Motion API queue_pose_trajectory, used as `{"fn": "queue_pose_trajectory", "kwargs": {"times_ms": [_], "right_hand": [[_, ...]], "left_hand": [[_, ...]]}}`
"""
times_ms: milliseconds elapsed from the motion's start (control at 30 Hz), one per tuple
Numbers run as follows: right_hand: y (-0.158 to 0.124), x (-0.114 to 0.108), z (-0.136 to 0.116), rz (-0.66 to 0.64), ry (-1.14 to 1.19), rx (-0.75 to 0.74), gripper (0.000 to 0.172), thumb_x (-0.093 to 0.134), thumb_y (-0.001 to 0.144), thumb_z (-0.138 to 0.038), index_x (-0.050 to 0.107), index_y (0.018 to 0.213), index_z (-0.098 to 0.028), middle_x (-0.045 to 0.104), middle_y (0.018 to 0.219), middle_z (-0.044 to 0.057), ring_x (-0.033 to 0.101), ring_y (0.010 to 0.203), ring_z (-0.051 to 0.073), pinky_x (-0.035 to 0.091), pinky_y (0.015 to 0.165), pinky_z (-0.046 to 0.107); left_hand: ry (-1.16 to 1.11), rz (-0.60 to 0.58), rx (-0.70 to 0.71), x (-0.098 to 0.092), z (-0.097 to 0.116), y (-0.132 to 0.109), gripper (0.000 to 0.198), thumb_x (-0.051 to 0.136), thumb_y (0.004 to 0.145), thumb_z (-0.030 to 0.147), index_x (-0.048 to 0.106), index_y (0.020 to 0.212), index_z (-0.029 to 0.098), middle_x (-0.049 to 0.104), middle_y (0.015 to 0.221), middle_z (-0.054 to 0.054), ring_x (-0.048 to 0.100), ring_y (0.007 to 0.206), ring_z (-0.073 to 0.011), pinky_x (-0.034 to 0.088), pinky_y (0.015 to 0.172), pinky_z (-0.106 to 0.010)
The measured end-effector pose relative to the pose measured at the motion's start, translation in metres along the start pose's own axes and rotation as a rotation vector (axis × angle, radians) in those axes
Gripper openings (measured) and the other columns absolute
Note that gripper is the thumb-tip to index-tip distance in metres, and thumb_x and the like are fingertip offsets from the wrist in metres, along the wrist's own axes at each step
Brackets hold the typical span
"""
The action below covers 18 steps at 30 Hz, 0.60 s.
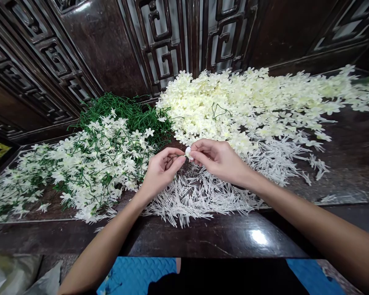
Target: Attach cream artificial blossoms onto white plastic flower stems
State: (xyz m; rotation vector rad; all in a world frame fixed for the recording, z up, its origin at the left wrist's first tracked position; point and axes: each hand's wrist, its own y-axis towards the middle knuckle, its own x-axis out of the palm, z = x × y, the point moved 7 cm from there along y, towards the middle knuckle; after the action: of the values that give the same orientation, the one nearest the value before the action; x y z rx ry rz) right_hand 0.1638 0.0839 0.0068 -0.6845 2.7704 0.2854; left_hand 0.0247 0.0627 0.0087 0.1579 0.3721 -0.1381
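Note:
My left hand and my right hand meet over the bench, fingertips nearly touching. Between them is a small white artificial flower. The right thumb and fingers pinch its petals, while the left thumb and forefinger are closed at its stem side; a thin stem seems to run into the left fingers, mostly hidden. Below my hands lies a spread of thin white stamen pieces. Left of them is a heap of white flowers on green stems. Behind my right hand is a pile of loose cream petals.
A tangle of green plastic stems lies behind the finished-looking flowers. Everything rests on a dark wooden bench with a carved lattice back. Blue cushioning shows beneath the front edge, and plastic bags are at lower left.

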Motion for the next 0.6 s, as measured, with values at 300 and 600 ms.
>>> {"fn": "queue_pose_trajectory", "kwargs": {"times_ms": [300, 600], "right_hand": [[-0.001, 0.003, 0.0, -0.033, 0.024, 0.016, 0.015, 0.055, 0.089, -0.032, 0.062, 0.089, -0.018, 0.064, 0.081, 0.006, 0.06, 0.072, 0.018, 0.053, 0.069, 0.041], [0.0, -0.003, -0.011, 0.015, 0.055, -0.09, 0.01, 0.061, 0.083, -0.028, 0.063, 0.088, -0.019, 0.064, 0.085, 0.005, 0.061, 0.078, 0.019, 0.055, 0.075, 0.043]], "left_hand": [[0.077, 0.016, 0.036, -0.001, 0.003, 0.0, 0.012, 0.059, 0.085, 0.029, 0.063, 0.084, 0.017, 0.06, 0.077, -0.004, 0.047, 0.06, -0.0116, 0.036, 0.052, -0.025], [0.024, 0.022, -0.01, -0.003, 0.001, 0.0, 0.009, 0.056, 0.087, 0.028, 0.058, 0.084, 0.02, 0.057, 0.076, -0.002, 0.049, 0.065, -0.0128, 0.039, 0.056, -0.025]]}}
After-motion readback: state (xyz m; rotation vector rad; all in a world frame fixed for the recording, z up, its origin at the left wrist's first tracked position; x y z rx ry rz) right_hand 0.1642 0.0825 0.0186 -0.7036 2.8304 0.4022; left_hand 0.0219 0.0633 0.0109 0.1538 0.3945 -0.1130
